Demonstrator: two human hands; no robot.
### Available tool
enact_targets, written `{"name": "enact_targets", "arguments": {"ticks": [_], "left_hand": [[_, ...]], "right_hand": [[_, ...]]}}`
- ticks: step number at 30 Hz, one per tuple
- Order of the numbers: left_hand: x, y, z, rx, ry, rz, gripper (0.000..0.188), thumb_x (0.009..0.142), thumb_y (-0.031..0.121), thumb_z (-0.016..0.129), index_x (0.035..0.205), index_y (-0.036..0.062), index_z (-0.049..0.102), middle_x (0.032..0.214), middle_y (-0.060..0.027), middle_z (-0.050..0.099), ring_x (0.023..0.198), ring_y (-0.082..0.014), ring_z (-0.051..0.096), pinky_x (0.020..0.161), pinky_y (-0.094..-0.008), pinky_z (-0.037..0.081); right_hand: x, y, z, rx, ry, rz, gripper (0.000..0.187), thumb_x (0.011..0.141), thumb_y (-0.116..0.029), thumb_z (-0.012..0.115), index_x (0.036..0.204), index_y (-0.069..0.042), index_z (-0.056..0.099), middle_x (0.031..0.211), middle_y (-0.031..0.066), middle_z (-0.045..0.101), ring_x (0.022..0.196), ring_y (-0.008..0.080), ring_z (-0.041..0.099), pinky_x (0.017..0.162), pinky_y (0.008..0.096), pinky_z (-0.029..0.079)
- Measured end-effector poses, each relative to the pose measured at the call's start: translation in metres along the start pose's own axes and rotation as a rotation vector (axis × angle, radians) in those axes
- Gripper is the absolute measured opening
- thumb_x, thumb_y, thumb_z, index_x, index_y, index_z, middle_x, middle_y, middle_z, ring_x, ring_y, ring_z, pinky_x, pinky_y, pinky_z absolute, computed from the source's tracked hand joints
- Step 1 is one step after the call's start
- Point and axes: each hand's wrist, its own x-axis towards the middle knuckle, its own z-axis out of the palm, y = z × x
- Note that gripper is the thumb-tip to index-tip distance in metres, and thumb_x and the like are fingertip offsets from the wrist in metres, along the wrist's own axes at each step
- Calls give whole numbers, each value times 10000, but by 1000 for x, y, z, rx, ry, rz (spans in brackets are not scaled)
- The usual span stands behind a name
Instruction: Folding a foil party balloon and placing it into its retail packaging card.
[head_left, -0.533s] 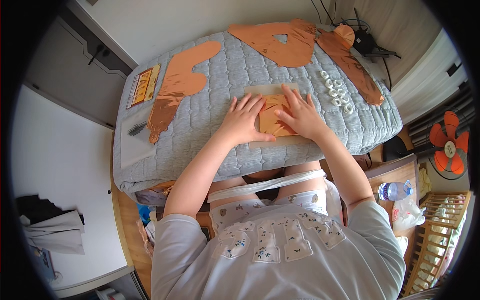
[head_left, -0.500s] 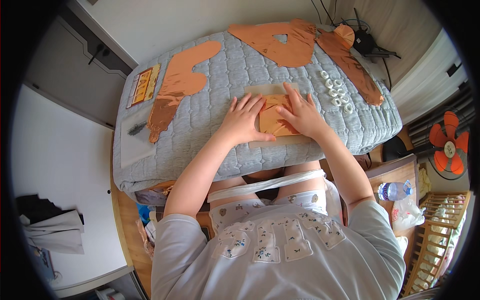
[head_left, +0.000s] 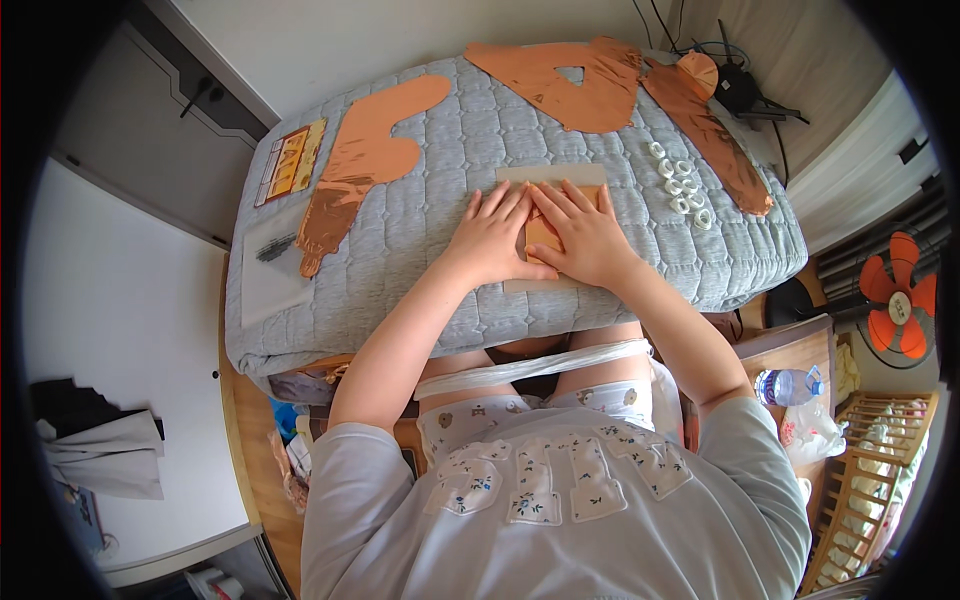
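A shiny copper-coloured foil piece [head_left: 542, 232], folded to a rough square, lies on a beige flat sheet [head_left: 570, 174] near the front of the bed. My left hand [head_left: 492, 240] rests flat along the foil's left side, its thumb at the near edge. Pressing flat on the foil from the right is my right hand [head_left: 585, 238], fingers stretched out and pointing away from me. Both index fingertips meet near the far edge. Most of the foil is hidden under the hands.
Flat foil balloons lie around the grey quilted bed [head_left: 460, 130]: one left [head_left: 370, 150], one far [head_left: 540, 85], one right [head_left: 715, 150]. Several small white rolls [head_left: 683, 186], a printed card [head_left: 290, 162] and a pale plastic sleeve [head_left: 275, 285] lie there too. A fan [head_left: 899, 300] stands right.
My right hand has slid left and flattened over the foil, covering more of it. My left hand stays nearly in place. The view has shifted slightly.
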Motion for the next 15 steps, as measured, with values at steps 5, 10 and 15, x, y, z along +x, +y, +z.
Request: {"name": "enact_targets", "arguments": {"ticks": [5,10,15], "left_hand": [[-2,-8,7,-125,82,-10,1456,577,875,776,1613,-23,287,1701,-176,275,1595,-349,197,1273,-606,139],[-22,4,-3,65,191,96,1147,770,764,725,1550,-20,420,1629,-169,415,1541,-325,338,1266,-594,187],[-44,4,-10,57,208,192,749,904,600,690,1404,48,612,1489,-96,586,1448,-249,473,1248,-592,243]], "right_hand": [[2,-3,-1,14,19,-6,887,918,-680,584,1622,-179,383,1654,71,412,1549,336,326,1223,672,148],[1,-2,-2,13,7,3,882,894,-710,597,1597,-203,434,1655,60,413,1548,335,327,1214,684,167],[2,-3,-4,24,-2,10,928,847,-742,631,1586,-209,453,1657,55,409,1551,336,321,1206,703,181]]}}
